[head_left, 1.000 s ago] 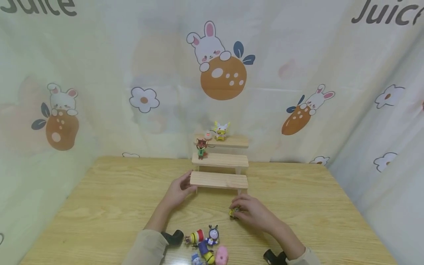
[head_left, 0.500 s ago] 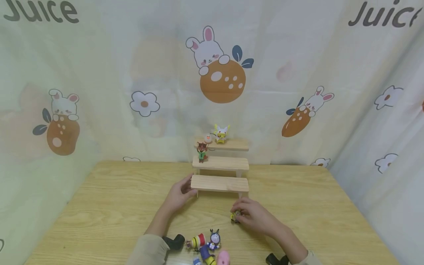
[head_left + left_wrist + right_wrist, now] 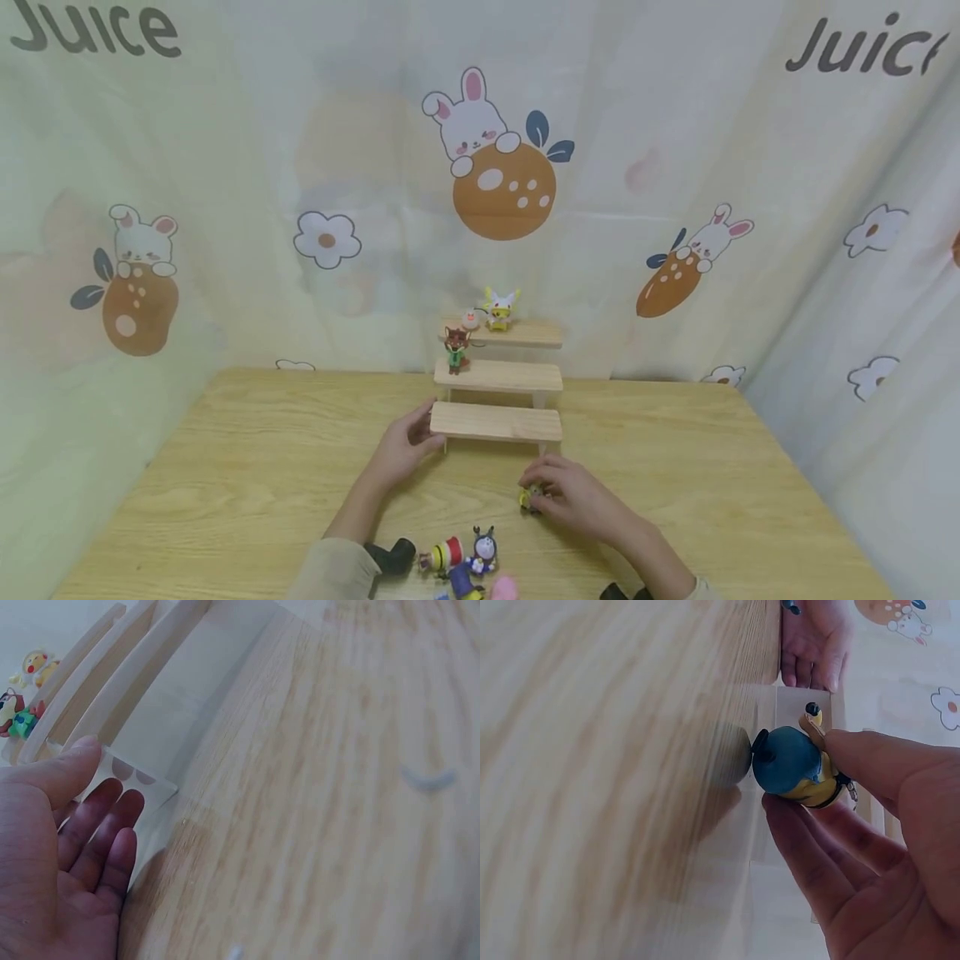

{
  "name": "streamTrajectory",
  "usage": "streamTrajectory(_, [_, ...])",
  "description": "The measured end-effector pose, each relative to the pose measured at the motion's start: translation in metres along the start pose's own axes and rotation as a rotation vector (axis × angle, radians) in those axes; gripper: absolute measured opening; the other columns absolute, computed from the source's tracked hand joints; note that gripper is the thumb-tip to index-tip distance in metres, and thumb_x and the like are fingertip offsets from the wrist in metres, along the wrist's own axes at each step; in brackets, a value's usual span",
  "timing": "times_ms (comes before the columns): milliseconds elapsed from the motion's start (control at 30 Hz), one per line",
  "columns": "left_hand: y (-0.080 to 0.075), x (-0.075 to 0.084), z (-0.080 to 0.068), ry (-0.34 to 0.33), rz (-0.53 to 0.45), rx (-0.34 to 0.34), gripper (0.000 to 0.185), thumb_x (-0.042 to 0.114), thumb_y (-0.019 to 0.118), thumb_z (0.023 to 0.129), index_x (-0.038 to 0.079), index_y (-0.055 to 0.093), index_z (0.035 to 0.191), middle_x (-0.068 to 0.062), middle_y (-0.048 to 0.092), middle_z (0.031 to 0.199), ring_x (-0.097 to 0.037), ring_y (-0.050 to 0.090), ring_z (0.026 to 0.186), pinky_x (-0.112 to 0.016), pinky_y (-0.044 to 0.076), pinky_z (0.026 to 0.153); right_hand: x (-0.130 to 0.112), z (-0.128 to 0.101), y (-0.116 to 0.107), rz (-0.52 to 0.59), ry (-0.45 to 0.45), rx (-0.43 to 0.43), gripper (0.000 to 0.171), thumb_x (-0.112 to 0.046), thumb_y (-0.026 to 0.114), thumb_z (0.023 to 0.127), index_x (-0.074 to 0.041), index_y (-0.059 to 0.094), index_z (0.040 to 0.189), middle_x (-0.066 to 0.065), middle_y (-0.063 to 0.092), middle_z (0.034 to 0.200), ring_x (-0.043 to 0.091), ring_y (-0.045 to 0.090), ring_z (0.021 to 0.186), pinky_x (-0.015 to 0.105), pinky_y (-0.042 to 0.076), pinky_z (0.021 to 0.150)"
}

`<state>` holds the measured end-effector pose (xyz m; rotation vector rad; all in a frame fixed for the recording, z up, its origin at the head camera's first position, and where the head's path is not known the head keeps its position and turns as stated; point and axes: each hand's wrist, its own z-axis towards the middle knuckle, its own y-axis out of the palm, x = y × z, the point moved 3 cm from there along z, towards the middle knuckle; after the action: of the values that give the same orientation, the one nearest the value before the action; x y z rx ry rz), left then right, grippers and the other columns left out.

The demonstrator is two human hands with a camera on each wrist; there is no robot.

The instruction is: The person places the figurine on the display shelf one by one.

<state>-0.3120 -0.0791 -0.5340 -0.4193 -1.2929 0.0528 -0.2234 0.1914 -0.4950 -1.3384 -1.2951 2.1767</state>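
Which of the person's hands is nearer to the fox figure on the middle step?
Left. The left hand rests against the left end of the bottom step, just below the fox figure. The right hand is lower right on the table, pinching a small yellow-and-blue figure.

- A small tabletop set for displaying toys, screened off rather than an open room.
- A cartoon cloth backdrop [image 3: 480,167] printed with rabbits, carrots and "Juice" closes it in on three sides.
- A pale wooden table [image 3: 225,467] carries a three-step wooden display stand [image 3: 498,379] with little figurines [image 3: 500,308].
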Motion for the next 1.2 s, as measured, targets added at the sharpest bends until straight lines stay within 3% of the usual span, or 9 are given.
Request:
streamTrajectory(233, [-0.002, -0.003, -0.001, -0.007, 0.026, -0.029, 0.068, 0.018, 0.068, 0.088, 0.006, 0.035, 0.146, -0.016, 0.061, 0.124, -0.026, 0.062, 0.107, -0.035, 0.052, 0.094, -0.001, -0.001, 0.002, 0.042, 0.015, 0.006, 0.022, -0.012, 0.069, 0.085, -0.010, 0.066, 0.107, -0.005, 0.061, 0.109, 0.012, 0.062, 0.097, 0.022, 0.055, 0.082])
streamTrajectory(533, [-0.002, -0.002, 0.001, 0.017, 0.019, -0.023, 0.068, 0.020, 0.068, 0.087, 0.005, 0.036, 0.146, -0.016, 0.062, 0.123, -0.026, 0.062, 0.106, -0.033, 0.052, 0.093, -0.005, 0.000, -0.010, 0.060, 0.006, 0.070, 0.025, -0.010, 0.070, 0.084, -0.010, 0.066, 0.109, -0.006, 0.058, 0.112, 0.011, 0.059, 0.103, 0.022, 0.054, 0.087])
streamTrajectory(767, [0.000, 0.000, -0.001, 0.013, 0.003, -0.028, 0.069, 0.022, 0.068, 0.087, 0.005, 0.036, 0.146, -0.017, 0.061, 0.124, -0.026, 0.061, 0.106, -0.031, 0.052, 0.092, -0.009, -0.001, -0.033, 0.120, -0.025, 0.192, 0.021, -0.013, 0.070, 0.086, -0.021, 0.065, 0.106, -0.001, 0.056, 0.113, 0.016, 0.059, 0.103, 0.029, 0.057, 0.083])
streamTrajectory(1000, [0.001, 0.001, -0.003, -0.004, 0.010, -0.031, 0.068, 0.021, 0.068, 0.088, 0.006, 0.036, 0.146, -0.016, 0.061, 0.124, -0.023, 0.061, 0.104, -0.027, 0.051, 0.090, -0.018, 0.011, -0.064, 0.086, 0.014, 0.303, 0.028, -0.006, 0.072, 0.083, -0.011, 0.065, 0.109, 0.000, 0.059, 0.112, 0.021, 0.061, 0.104, 0.031, 0.057, 0.084])
streamTrajectory(1200, [-0.002, -0.002, -0.002, -0.007, 0.005, -0.029, 0.068, 0.021, 0.068, 0.087, 0.008, 0.036, 0.146, -0.016, 0.061, 0.124, -0.023, 0.061, 0.104, -0.025, 0.051, 0.090, -0.025, 0.042, -0.105, 0.003, -0.001, 0.406, 0.028, -0.003, 0.074, 0.080, -0.007, 0.066, 0.106, 0.005, 0.065, 0.106, 0.023, 0.064, 0.101, 0.033, 0.056, 0.086])
